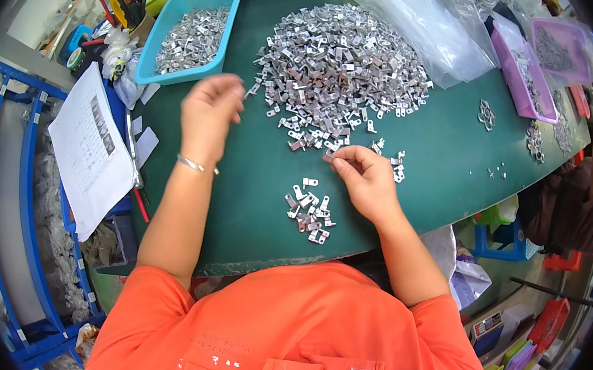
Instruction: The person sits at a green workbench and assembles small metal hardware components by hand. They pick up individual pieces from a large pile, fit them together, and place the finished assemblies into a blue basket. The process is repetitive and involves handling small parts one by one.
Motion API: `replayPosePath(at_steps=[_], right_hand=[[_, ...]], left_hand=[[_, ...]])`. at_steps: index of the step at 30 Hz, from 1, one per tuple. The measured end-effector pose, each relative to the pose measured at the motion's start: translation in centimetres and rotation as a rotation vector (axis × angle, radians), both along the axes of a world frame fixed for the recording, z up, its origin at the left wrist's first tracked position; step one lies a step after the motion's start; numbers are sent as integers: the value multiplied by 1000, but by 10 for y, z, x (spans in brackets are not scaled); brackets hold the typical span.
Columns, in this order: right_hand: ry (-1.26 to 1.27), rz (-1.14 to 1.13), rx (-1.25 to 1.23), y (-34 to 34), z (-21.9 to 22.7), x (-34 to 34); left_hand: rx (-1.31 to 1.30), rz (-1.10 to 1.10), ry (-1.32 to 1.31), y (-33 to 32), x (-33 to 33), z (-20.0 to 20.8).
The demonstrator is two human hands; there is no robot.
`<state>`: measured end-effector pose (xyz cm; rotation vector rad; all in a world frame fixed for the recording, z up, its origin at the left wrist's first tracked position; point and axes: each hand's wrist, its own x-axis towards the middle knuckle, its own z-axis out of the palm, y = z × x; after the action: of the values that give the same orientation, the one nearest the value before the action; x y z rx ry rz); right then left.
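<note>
Metal brackets (pixel 343 68) lie heaped toward 12 o'clock in the head view, on a green table (pixel 250 216), with a small cluster (pixel 310 213) of them set apart just below centre, toward 6 o'clock. At 3 o'clock, near the heap's lower edge, the right hand (pixel 366 183) has thumb and forefinger pressed together, apparently pinching one bracket (pixel 328 157). The left hand (pixel 211 109), at 10 o'clock, sits between the heap and a turquoise basket (pixel 147 56) of metal parts; its fingers are half curled but blurred, so I cannot tell whether they grip anything. The cluster lies between the forearms, so a low wrist or elbow could sweep it out of place or into stray brackets. The pinched piece is small and could slip if the fingertips shift. A clear plastic bag (pixel 452 47) at 1 o'clock meets the heap's edge; tugging it might scatter brackets.
</note>
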<state>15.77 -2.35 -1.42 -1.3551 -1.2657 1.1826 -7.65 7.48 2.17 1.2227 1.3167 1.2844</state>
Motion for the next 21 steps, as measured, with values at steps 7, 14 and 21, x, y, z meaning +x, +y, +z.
replayPosePath(at_steps=[7, 14, 21], right_hand=[[267, 169, -254, -6, 14, 13], [-590, 153, 529, 10, 8, -5], [-664, -20, 635, 31, -8, -18]], left_hand=[[211, -306, 730, -52, 36, -34], [-98, -258, 124, -58, 31, -42], [-497, -363, -628, -68, 24, -33]])
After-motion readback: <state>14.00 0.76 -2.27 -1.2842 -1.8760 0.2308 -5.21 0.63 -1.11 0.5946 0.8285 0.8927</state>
